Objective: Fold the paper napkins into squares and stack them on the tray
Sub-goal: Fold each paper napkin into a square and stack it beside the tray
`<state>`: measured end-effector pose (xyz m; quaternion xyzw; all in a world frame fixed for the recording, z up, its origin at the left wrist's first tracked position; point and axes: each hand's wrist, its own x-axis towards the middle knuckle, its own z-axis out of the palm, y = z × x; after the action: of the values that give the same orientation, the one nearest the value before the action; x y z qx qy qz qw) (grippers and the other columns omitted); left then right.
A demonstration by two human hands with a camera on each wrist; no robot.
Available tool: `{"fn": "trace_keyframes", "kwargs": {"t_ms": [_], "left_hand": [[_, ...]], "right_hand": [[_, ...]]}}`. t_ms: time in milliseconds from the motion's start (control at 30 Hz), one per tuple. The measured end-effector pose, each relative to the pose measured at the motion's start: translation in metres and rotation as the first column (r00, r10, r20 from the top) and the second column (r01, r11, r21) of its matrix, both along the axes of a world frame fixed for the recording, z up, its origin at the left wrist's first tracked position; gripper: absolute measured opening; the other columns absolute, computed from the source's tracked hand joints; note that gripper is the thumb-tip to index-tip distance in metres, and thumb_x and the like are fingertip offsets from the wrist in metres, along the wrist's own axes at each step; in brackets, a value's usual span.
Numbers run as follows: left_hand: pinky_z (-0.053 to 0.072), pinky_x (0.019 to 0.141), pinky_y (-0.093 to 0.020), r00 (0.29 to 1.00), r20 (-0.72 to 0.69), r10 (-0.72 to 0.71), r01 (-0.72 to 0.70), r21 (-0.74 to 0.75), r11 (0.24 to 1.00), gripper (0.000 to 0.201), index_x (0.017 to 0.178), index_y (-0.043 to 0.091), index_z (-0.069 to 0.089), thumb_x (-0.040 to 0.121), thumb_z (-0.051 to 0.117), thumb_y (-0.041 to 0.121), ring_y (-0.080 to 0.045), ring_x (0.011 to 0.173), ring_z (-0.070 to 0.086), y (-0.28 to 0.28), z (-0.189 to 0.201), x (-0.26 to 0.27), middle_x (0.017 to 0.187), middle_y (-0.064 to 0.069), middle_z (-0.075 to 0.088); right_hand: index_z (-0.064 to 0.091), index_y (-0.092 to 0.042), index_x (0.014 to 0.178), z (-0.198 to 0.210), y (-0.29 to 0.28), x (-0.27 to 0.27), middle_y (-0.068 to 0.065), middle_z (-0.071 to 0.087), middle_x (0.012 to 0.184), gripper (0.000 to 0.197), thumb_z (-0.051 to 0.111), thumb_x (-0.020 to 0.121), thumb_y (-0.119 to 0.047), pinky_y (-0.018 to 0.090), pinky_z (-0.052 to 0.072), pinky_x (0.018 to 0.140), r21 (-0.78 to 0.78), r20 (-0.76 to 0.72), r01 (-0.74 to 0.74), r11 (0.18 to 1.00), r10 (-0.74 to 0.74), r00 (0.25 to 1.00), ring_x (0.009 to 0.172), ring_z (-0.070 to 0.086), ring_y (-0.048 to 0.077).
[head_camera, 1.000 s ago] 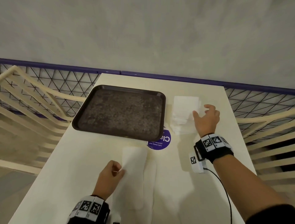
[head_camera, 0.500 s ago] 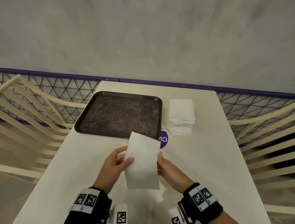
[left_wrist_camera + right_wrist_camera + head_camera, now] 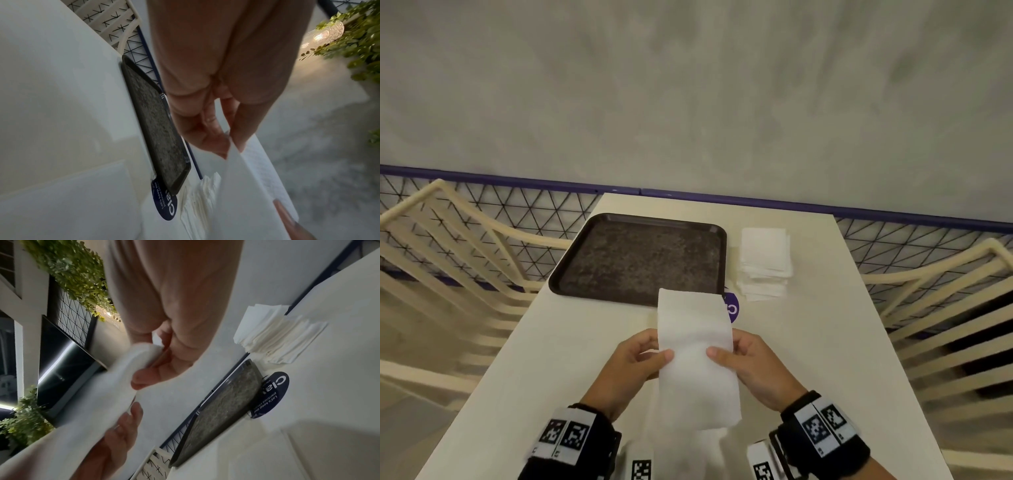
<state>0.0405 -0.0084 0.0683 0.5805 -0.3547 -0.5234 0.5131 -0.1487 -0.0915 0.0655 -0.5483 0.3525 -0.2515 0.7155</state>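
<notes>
I hold a long white paper napkin (image 3: 697, 359) upright above the near part of the table. My left hand (image 3: 635, 359) pinches its left edge and my right hand (image 3: 746, 359) pinches its right edge. The left wrist view shows thumb and fingers of my left hand (image 3: 226, 141) nipping the napkin (image 3: 246, 186); the right wrist view shows my right hand (image 3: 162, 363) gripping the napkin (image 3: 115, 386). A dark brown tray (image 3: 640, 257) lies beyond with nothing on it. A stack of white napkins (image 3: 765, 262) sits to its right.
A round blue sticker (image 3: 732, 308) lies on the cream table (image 3: 825, 359) at the tray's near right corner. Cream slatted chair backs (image 3: 448, 240) flank the table on both sides. A black mesh fence with a purple rail (image 3: 893, 214) runs along the far edge.
A second ago my right hand was at the napkin stack and my left held the napkin on the table. Both hands now hold it lifted, and my thumbs have closed toward its middle.
</notes>
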Motion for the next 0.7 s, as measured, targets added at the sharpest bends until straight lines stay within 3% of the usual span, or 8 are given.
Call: {"fn": "trace_keyframes", "kwargs": {"t_ms": [67,233,367,533,633,700], "left_hand": [[0.055,0.074,-0.025,1.000,-0.002,0.030,-0.030,-0.023,0.999,0.011,0.095,-0.002,0.064,0.088,0.054,-0.002,-0.021,0.081,0.067,0.001,0.004,-0.002,0.079,-0.002,0.071],[0.053,0.076,-0.024,0.999,0.037,0.037,-0.034,-0.082,0.996,0.016,0.088,-0.001,0.068,0.087,0.052,-0.006,-0.017,0.079,0.067,0.003,0.012,-0.005,0.086,-0.012,0.072],[0.046,0.071,-0.011,0.991,0.129,0.031,-0.013,-0.141,0.990,0.033,0.071,0.005,0.068,0.085,0.045,-0.015,-0.006,0.079,0.064,0.004,0.017,-0.005,0.079,0.006,0.071],[0.050,0.073,-0.025,0.994,0.100,-0.042,0.051,-0.096,0.994,0.044,0.071,0.018,0.066,0.096,0.036,-0.003,-0.017,0.075,0.061,0.009,0.018,-0.005,0.078,-0.002,0.064],[0.047,0.075,-0.030,0.999,-0.011,-0.050,0.049,-0.036,0.998,0.036,0.076,0.015,0.063,0.097,0.036,0.007,-0.020,0.076,0.058,0.009,0.022,-0.006,0.079,-0.008,0.060],[0.047,0.072,-0.030,0.997,-0.064,-0.039,0.036,-0.034,0.999,0.024,0.077,0.011,0.062,0.089,0.042,0.019,-0.021,0.075,0.057,0.010,0.025,-0.006,0.079,-0.008,0.061]], "right_hand": [[0.067,-0.004,0.106,0.003,0.000,-0.003,0.010,0.071,0.104,0.021,0.057,0.088,0.000,0.029,0.053,0.081,-0.001,0.023,0.000,1.000,0.000,1.000,0.095,0.068,0.022],[0.071,-0.004,0.098,0.010,0.000,-0.005,0.007,0.073,0.096,0.020,0.059,0.085,0.006,0.024,0.053,0.074,-0.094,-0.001,0.018,0.995,-0.018,1.000,0.088,0.068,0.019],[0.067,-0.015,0.063,0.014,0.002,-0.006,0.003,0.071,0.093,0.044,0.045,0.085,0.016,0.024,0.052,0.066,-0.071,-0.001,-0.010,0.997,0.010,1.000,0.084,0.065,0.020],[0.062,-0.014,0.058,0.019,0.003,-0.005,0.007,0.070,0.096,0.047,0.039,0.085,0.018,0.025,0.051,0.065,-0.057,0.027,0.001,0.998,0.000,1.000,0.085,0.065,0.022],[0.059,-0.013,0.063,0.021,0.004,-0.004,0.011,0.067,0.092,0.042,0.040,0.089,0.013,0.024,0.050,0.059,-0.040,0.035,0.022,0.999,-0.021,0.999,0.079,0.064,0.023],[0.059,-0.019,0.065,0.021,0.006,-0.001,0.014,0.062,0.090,0.042,0.041,0.093,0.006,0.029,0.047,0.060,-0.016,0.042,0.016,1.000,-0.015,0.999,0.080,0.059,0.027]]}}
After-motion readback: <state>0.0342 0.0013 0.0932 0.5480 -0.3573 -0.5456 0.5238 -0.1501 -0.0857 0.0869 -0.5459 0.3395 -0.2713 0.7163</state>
